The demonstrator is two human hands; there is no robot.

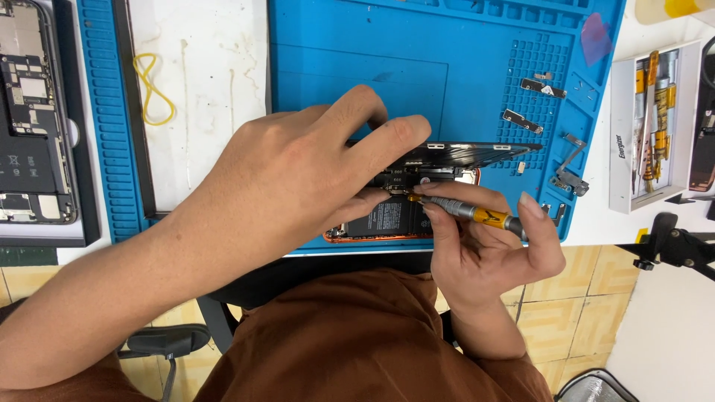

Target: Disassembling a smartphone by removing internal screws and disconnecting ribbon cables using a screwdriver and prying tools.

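Head view: my left hand pinches the lifted screen panel of the opened phone at the blue mat's near edge. My right hand grips a precision screwdriver, its long axis pointing left, tip on the phone's insides just below my left fingertips.

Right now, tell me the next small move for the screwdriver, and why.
Probably keep the screwdriver upright on its spot inside the phone and turn it. The right hand has its tip there, and the left hand holds the screen lifted clear.
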